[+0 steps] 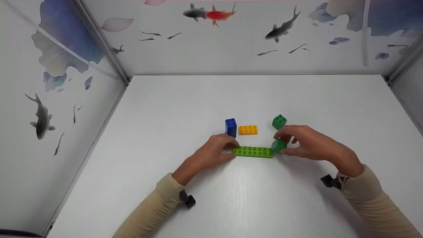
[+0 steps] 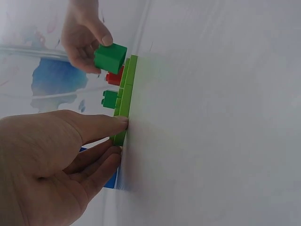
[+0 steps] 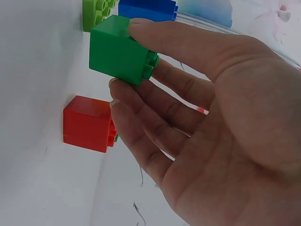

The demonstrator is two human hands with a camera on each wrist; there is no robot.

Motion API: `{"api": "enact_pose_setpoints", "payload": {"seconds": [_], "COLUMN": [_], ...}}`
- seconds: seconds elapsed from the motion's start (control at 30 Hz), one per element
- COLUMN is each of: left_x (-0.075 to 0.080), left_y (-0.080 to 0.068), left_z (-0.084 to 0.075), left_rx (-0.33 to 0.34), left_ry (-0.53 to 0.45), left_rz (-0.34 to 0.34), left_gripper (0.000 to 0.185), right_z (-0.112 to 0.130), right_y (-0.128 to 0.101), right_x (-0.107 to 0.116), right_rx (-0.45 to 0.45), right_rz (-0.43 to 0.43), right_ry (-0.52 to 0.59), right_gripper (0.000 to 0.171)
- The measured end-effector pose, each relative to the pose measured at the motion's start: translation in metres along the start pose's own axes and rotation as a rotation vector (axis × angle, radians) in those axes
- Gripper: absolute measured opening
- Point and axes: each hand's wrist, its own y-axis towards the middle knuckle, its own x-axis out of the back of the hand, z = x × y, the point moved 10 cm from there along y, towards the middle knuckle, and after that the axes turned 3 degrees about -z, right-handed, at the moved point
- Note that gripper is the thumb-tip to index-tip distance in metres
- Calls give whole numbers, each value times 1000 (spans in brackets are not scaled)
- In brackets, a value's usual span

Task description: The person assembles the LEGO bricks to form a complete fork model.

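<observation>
A long lime brick [image 1: 252, 151] lies flat on the white table [image 1: 251, 198]. My left hand [image 1: 234, 148] pinches its left end between thumb [image 2: 117, 123] and fingers. My right hand [image 1: 285, 142] pinches a dark green cube brick [image 1: 278, 144] just off the lime brick's right end, and I cannot tell whether the two touch. The right wrist view shows this cube [image 3: 117, 49] held clear of the table between thumb and fingertips. A red cube brick [image 3: 88, 123] stands on the table right under those fingers, mostly hidden in the head view.
A second green cube [image 1: 279, 121], a flat orange brick [image 1: 248, 130] and a tall blue brick [image 1: 231, 127] stand just behind the lime brick. White walls painted with fish close in the table on the left, back and right.
</observation>
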Motion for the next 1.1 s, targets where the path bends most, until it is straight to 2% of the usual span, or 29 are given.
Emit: {"api": "enact_pose_setpoints", "payload": {"seconds": [0.4, 0.7, 1.1], "left_x": [-1, -1, -1], "left_y": [0, 0, 0], "left_z": [1, 2, 3], "left_rx": [12, 11, 21], "left_ry": [0, -10, -49], "left_rz": [9, 7, 0], "left_gripper": [27, 27, 24], "right_z": [4, 6, 11], "right_y": [4, 6, 10], "right_x": [-9, -13, -18], "right_rx": [47, 39, 73], "right_rz": [-12, -3, -17], "right_ry": [12, -1, 18], "right_gripper": [43, 47, 48]}}
